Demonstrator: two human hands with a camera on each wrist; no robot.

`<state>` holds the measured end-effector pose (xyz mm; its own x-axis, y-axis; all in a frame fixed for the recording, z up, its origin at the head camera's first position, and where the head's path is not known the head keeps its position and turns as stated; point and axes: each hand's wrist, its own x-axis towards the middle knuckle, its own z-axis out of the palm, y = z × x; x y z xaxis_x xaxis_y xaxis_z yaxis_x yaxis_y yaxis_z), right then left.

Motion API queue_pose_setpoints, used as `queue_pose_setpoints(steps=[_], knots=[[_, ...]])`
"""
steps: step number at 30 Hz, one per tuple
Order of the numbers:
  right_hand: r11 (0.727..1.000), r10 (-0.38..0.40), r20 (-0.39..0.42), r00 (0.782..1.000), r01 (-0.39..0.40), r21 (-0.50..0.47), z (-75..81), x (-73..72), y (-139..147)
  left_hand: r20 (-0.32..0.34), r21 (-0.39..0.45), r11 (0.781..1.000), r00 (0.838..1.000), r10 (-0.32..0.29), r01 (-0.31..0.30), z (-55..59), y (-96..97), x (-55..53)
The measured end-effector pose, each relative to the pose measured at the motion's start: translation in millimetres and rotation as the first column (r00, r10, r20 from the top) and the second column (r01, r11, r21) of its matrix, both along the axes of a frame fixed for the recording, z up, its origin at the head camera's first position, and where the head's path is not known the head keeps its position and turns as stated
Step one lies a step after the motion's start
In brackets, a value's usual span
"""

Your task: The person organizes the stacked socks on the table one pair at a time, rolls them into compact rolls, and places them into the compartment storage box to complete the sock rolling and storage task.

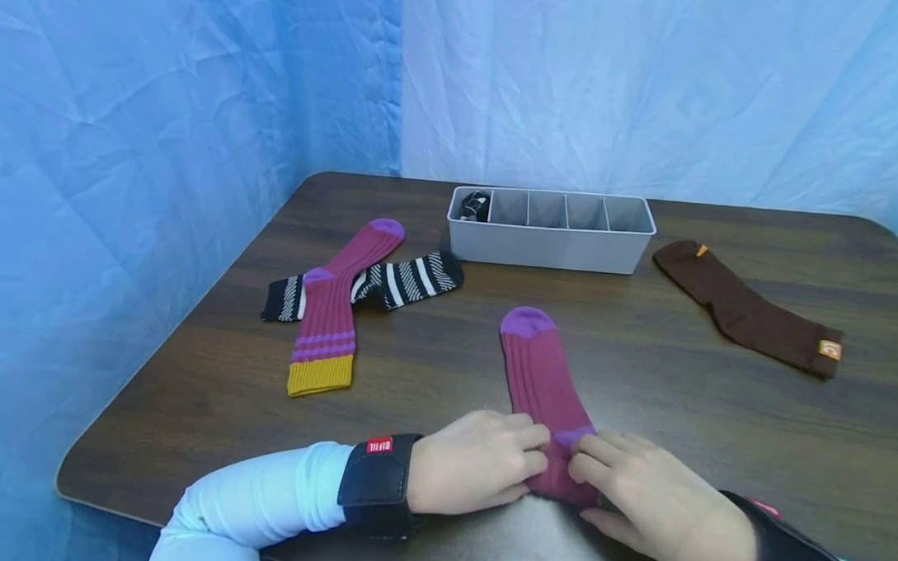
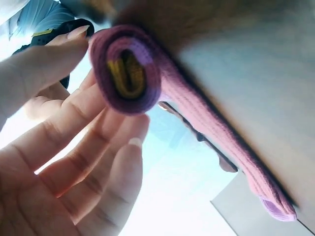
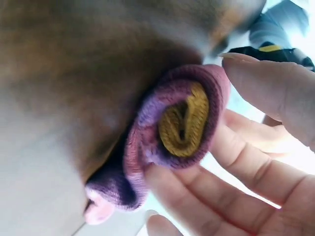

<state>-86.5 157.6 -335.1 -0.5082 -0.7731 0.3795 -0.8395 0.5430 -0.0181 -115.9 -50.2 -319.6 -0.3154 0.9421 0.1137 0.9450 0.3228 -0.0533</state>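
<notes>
Gripping a partly rolled maroon ribbed sock (image 1: 546, 373)
Left hand (image 1: 478, 463) and right hand (image 1: 649, 495) curl fingers round its roll, mustard knit cuff (image 3: 198, 113) innermost.

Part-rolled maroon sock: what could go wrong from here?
The roll could spring loose if the left hand and right hand ease off, since nothing else visible holds it wound. It might also wind lopsided: in the right wrist view, purple fabric bulges beside it.
</notes>
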Motion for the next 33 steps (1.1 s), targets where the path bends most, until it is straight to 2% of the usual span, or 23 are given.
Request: queue_pose_setpoints(steps=[5, 10, 14, 18, 20, 21, 23, 25, 27, 29, 30, 31, 33], knots=[[1.000, -0.027, 0.063, 0.998, 0.026, 0.015, -0.6, 0.8, 0.0, -0.017, -0.029, 1.000, 1.000, 0.002, -0.002, -0.4, -0.1, 0.2], [0.998, -0.050, 0.092, 0.994, 0.046, 0.043, -0.9, 1.4, 0.6, -0.051, -0.030, 0.999, 0.999, 0.012, -0.013, -3.4, 0.7, 0.0], [0.996, -0.070, 0.086, 0.994, 0.064, 0.068, 0.2, 1.6, -0.3, -0.005, -0.017, 0.999, 1.000, 0.027, -0.027, -3.8, 0.6, -1.5], [0.996, -0.065, 0.036, 0.997, 0.063, 0.058, 0.7, 0.7, -0.9, 0.111, -0.005, 0.999, 0.993, 0.042, -0.042, -2.5, -1.2, -4.8], [0.997, -0.055, 0.036, 0.998, 0.053, 0.047, 1.5, 1.1, -0.3, 0.200, 0.004, 0.999, 0.979, 0.038, -0.039, -1.3, -2.2, -6.6], [0.997, -0.057, 0.043, 0.997, 0.055, 0.048, 1.9, 1.8, 0.4, 0.252, 0.008, 0.999, 0.967, 0.033, -0.036, -0.7, -2.9, -7.6], [0.997, -0.057, 0.090, 0.994, 0.052, 0.057, 3.7, 3.2, 1.9, 0.342, 0.012, 1.000, 0.940, 0.022, -0.028, 0.7, -4.2, -9.1], [0.995, -0.068, 0.168, 0.983, 0.056, 0.079, 6.0, 4.6, 3.3, 0.425, 0.013, 1.000, 0.905, 0.009, -0.017, 1.6, -5.4, -10.3], [0.994, -0.083, 0.208, 0.975, 0.064, 0.093, 7.3, 5.2, 4.2, 0.467, 0.005, 1.000, 0.884, 0.009, -0.012, 1.9, -5.7, -11.4], [0.991, -0.103, 0.265, 0.959, 0.077, 0.107, 8.4, 4.8, 4.3, 0.483, -0.007, 1.000, 0.876, 0.019, -0.018, 1.7, -5.5, -12.3], [0.990, -0.112, 0.275, 0.955, 0.085, 0.110, 8.4, 4.4, 4.4, 0.482, -0.010, 1.000, 0.876, 0.025, -0.023, 1.4, -5.2, -12.7], [0.990, -0.120, 0.276, 0.954, 0.093, 0.108, 7.9, 3.7, 4.4, 0.469, -0.009, 0.999, 0.883, 0.033, -0.032, 1.0, -4.9, -12.8], [0.986, -0.143, 0.294, 0.945, 0.112, 0.121, 7.1, 2.4, 4.9, 0.409, 0.001, 0.999, 0.911, 0.048, -0.053, 0.0, -4.2, -12.1]])
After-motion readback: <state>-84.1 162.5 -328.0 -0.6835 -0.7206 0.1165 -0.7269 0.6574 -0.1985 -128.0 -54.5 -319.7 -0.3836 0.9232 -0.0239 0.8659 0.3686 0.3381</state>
